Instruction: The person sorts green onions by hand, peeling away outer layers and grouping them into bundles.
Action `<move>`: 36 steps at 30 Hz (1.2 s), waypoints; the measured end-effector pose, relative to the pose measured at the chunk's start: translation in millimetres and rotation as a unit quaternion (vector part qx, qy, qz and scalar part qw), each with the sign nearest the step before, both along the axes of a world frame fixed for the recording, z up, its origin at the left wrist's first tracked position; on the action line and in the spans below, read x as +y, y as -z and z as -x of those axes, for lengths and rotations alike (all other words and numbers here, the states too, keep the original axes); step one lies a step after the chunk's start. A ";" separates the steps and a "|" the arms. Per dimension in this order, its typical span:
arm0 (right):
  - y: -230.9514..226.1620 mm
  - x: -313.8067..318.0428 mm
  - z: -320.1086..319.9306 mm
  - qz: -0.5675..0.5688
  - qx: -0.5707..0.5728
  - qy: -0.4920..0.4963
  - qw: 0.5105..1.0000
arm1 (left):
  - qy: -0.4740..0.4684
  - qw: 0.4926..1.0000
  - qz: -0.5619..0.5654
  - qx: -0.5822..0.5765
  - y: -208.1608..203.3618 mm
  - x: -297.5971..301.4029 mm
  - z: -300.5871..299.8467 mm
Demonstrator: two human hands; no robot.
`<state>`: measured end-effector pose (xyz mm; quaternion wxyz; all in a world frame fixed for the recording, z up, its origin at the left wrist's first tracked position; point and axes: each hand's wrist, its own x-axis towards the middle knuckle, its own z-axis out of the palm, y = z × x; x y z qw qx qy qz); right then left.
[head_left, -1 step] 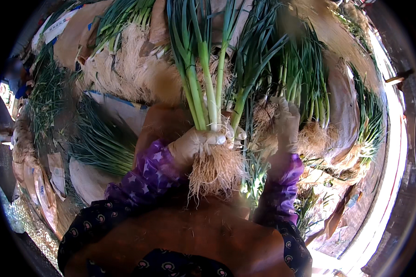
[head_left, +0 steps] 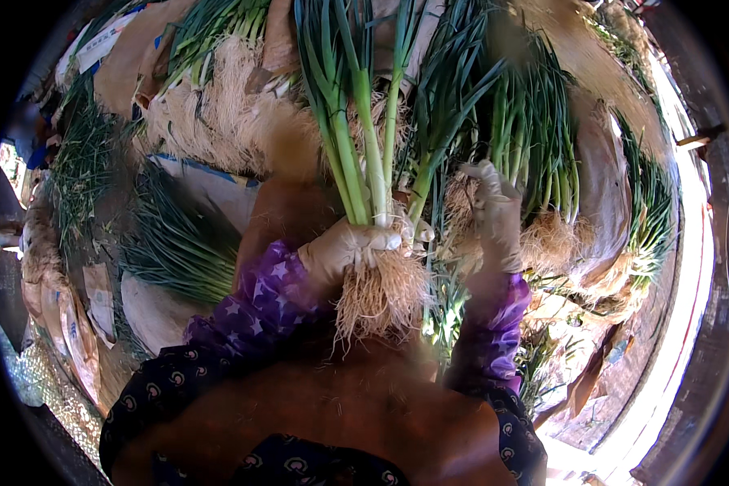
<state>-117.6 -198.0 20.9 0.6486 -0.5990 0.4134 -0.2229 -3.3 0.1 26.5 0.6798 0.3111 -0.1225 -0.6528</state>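
My left hand (head_left: 344, 253), in a pale glove, is wrapped round a bunch of green onions (head_left: 374, 174) just above the roots. Their pale, stringy roots (head_left: 383, 296) hang below the fist, and the dark green leaves point away from me. To the right of it, my gloved right hand (head_left: 496, 215) is raised with its fingers bent inward. It is beside the roots and stems of another bunch of green onions (head_left: 530, 138). Anything between its fingertips is too small to make out. Purple starred sleeves cover both forearms.
Big rooted bundles of green onions (head_left: 219, 105) lie at the far left on sacking. More green onions (head_left: 182, 243) rest at the left, and another bundle (head_left: 646, 211) at the far right. Leaf scraps (head_left: 81, 186) litter the left. A brown apron (head_left: 324, 405) covers my lap.
My right hand has shifted slightly, its fingertips moving up and left away from the stems. The held bunch and my left hand have moved a little up and right.
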 end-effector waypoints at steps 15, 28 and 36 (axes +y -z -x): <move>-5.8 68.8 -4.3 -0.186 -0.264 0.035 0.946 | 0.007 0.972 -0.154 -0.179 -6.3 -5.5 -5.5; -6.0 98.7 45.0 -0.213 -0.152 -0.114 0.958 | -0.175 0.960 -0.079 -0.202 16.6 -21.4 13.5; -14.4 32.5 43.5 -0.170 -0.195 -0.016 0.966 | -0.138 0.971 -0.081 -0.179 7.0 -20.4 8.3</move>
